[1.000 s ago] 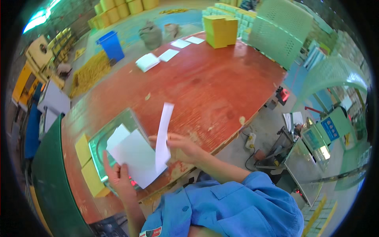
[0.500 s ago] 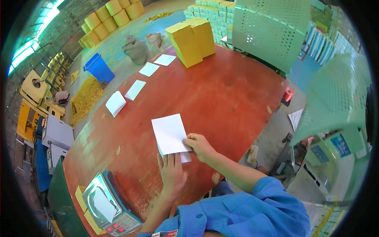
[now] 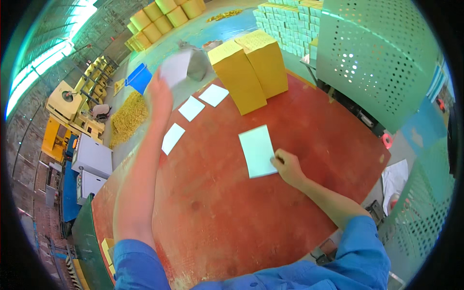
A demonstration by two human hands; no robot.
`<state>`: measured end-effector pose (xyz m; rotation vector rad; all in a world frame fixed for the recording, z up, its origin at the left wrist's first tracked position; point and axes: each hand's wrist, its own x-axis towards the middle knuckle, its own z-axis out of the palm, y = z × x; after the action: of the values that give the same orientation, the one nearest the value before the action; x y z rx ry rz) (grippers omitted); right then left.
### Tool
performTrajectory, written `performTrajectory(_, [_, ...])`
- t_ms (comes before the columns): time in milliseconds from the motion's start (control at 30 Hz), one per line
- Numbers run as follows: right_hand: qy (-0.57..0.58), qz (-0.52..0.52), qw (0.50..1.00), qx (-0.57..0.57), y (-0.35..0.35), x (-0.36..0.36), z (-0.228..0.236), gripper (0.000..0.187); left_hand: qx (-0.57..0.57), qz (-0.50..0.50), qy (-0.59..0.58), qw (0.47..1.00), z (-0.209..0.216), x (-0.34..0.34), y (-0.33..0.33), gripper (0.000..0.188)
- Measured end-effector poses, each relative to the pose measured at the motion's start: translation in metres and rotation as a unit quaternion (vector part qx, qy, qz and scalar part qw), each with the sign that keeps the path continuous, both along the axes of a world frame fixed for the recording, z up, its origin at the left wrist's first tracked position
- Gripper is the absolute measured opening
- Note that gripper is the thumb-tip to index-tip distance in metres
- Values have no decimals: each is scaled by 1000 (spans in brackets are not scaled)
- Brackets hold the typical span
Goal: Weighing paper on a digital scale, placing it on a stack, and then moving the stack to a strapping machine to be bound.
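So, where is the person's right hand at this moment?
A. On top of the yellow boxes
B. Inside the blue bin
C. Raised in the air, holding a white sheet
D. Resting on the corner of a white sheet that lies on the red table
D: the right hand presses the near corner of the white sheet lying flat on the red table; the left hand is the raised one.

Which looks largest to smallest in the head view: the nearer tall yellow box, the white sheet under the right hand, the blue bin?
1. The nearer tall yellow box.
2. The white sheet under the right hand, somewhat smaller in the picture; it lies nearer the camera, so true order is unsure.
3. The blue bin, smallest, but farthest away.
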<state>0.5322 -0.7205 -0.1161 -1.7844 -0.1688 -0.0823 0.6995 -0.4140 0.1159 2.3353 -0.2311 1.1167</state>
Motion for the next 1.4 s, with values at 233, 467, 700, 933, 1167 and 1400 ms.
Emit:
performTrajectory(233, [14,141,990,28,-14,-6,4,14,221,-18,-87,971,-12,160,-97,42])
performTrajectory(467, [-5,165,986,-10,-14,2,4,11,241,-33,157,957,-46,192,-119,34])
performTrajectory(700, [-22,164,986,-14,-15,5,1,11,252,-80,186,946,-34,179,-134,38])
performTrajectory(933, [-35,166,985,-22,-14,2,2,10,314,-27,241,918,-31,164,-143,40])
performTrajectory(1167, [-24,169,985,-28,-15,2,1,9,112,-123,243,956,-27,174,-127,68])
performTrajectory(1400, [-21,179,984,12,-15,3,-6,4,-461,-125,329,814,-122,214,-29,88])
